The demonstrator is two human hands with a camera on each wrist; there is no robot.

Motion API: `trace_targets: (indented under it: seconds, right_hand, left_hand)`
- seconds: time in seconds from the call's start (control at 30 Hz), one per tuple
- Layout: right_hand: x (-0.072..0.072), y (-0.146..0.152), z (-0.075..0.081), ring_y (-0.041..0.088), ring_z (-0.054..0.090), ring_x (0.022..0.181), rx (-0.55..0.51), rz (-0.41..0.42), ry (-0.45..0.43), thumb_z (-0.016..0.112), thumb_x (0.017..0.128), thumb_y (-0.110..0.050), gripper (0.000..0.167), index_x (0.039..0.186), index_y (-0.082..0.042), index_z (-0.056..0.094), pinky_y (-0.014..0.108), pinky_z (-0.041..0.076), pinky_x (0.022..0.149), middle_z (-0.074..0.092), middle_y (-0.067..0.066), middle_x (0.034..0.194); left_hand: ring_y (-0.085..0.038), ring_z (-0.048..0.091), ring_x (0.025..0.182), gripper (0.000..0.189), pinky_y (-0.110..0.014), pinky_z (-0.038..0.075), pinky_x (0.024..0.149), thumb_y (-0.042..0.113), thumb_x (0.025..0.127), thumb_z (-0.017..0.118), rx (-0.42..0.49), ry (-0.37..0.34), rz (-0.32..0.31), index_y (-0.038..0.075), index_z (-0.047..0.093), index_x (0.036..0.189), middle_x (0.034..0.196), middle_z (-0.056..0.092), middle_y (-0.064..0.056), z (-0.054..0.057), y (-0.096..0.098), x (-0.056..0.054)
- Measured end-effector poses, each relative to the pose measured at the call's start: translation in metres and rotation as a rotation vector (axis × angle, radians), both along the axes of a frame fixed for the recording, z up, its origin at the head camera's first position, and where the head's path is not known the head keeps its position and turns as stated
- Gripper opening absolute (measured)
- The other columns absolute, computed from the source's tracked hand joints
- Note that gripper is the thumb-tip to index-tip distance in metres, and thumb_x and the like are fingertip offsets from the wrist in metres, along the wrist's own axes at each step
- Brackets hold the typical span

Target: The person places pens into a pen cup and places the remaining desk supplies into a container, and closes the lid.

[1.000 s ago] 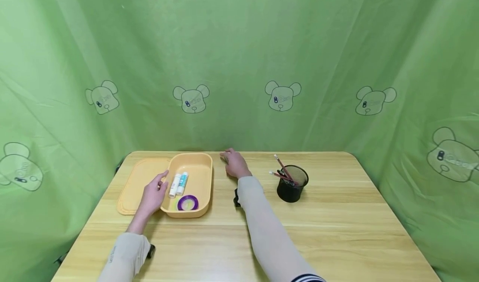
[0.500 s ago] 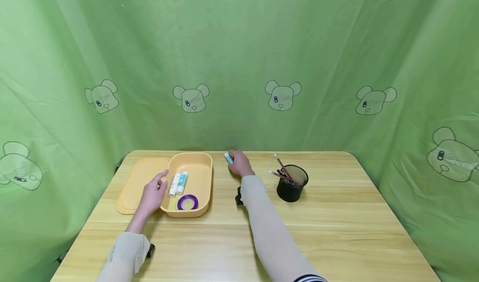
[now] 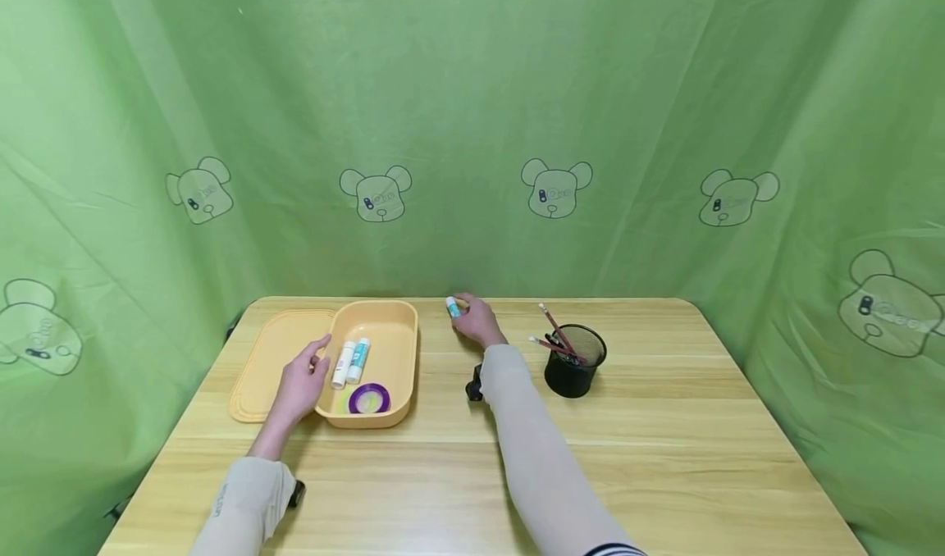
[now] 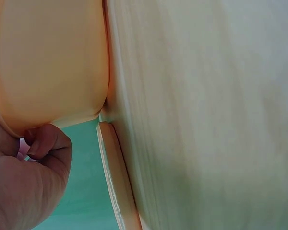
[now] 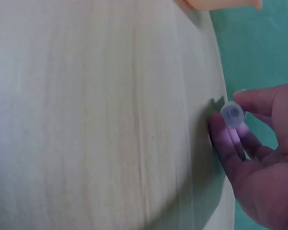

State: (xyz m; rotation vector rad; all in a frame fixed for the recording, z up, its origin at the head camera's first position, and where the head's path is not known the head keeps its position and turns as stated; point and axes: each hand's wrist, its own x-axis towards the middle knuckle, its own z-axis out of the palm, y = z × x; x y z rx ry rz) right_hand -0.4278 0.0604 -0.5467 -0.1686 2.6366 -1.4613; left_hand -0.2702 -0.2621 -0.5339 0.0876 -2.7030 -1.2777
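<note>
Near the table's far edge my right hand (image 3: 478,321) holds a glue stick (image 3: 454,307) with a white end and blue label. In the right wrist view, thumb and fingers pinch the glue stick (image 5: 232,114), with one round end facing the camera. My left hand (image 3: 301,382) grips the left rim of a yellow plastic box (image 3: 402,367); the left wrist view shows its curled thumb against the outer wall (image 4: 53,62). Inside lie a white glue stick (image 3: 343,365), a blue-and-white glue stick (image 3: 358,361) and a purple ring-shaped roll (image 3: 356,400).
Under the left hand's side lies a flat yellow lid (image 3: 258,380), beside the box. A black mesh pen holder (image 3: 568,380) with pencils (image 3: 555,326) stands right of my right forearm. A green curtain (image 3: 472,252) hangs behind the wooden table (image 3: 664,458).
My right hand has taken hold of the glue stick at the far edge and shifted slightly right, bringing the stick into sight. The left hand and box stay put.
</note>
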Motion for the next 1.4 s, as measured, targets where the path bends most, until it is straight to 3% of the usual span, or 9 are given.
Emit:
trace_targets:
  seconds: [0.1,0.2,0.37,0.53,0.93,1.4]
  right_hand:
    - [0.002,0.004,0.002,0.029,0.068,0.09,-0.228,-0.002,-0.098,0.061,0.097,0.004,0.067,0.158,-0.014,0.042,0.034,0.062,0.075,0.064,0.024,0.121]
    - [0.002,0.008,0.003,0.034,0.069,0.094,-0.379,-0.008,-0.157,0.059,0.098,0.007,0.072,0.161,-0.017,0.035,0.035,0.064,0.08,0.06,0.027,0.126]
    - [0.0,0.014,0.001,0.035,0.07,0.102,-0.532,-0.039,-0.21,0.06,0.099,0.005,0.075,0.162,-0.026,0.033,0.036,0.064,0.085,0.058,0.027,0.135]
    - [0.0,0.017,0.0,0.031,0.073,0.096,-0.641,-0.065,-0.226,0.061,0.097,0.007,0.077,0.161,-0.029,0.036,0.035,0.063,0.086,0.059,0.026,0.134]
    - [0.0,0.022,-0.003,0.03,0.074,0.089,-0.689,-0.041,-0.211,0.064,0.094,0.01,0.076,0.158,-0.023,0.04,0.039,0.064,0.086,0.058,0.026,0.129]
    - [0.011,0.013,0.013,0.03,0.074,0.091,-0.652,0.059,-0.179,0.07,0.09,0.009,0.076,0.154,-0.022,0.042,0.046,0.061,0.093,0.058,0.027,0.127]
  left_hand:
    - [-0.016,0.05,0.074,0.047,-0.023,0.044,0.058,0.011,0.107,0.051,-0.008,0.004,0.002,0.008,0.048,0.154,0.091,0.056,-0.01,0.0,0.0,-0.001]
    - [-0.017,0.05,0.074,0.047,-0.023,0.044,0.059,0.011,0.107,0.051,-0.01,-0.001,0.0,0.008,0.048,0.154,0.092,0.056,-0.01,-0.001,0.001,-0.001]
    - [-0.017,0.051,0.076,0.047,-0.023,0.045,0.059,0.01,0.108,0.05,-0.011,-0.01,-0.005,0.008,0.047,0.154,0.092,0.056,-0.01,0.0,0.001,-0.001]
    - [-0.017,0.05,0.076,0.047,-0.023,0.045,0.059,0.01,0.108,0.05,-0.007,-0.017,-0.008,0.008,0.046,0.155,0.092,0.055,-0.01,0.0,0.002,0.0]
    - [-0.016,0.05,0.072,0.047,-0.023,0.045,0.057,0.012,0.108,0.05,-0.005,-0.004,-0.008,0.009,0.046,0.155,0.093,0.056,-0.011,0.002,0.003,-0.001]
    - [-0.017,0.05,0.074,0.047,-0.024,0.045,0.058,0.011,0.108,0.05,-0.002,-0.018,-0.002,0.009,0.046,0.155,0.093,0.056,-0.011,0.001,0.002,0.001]
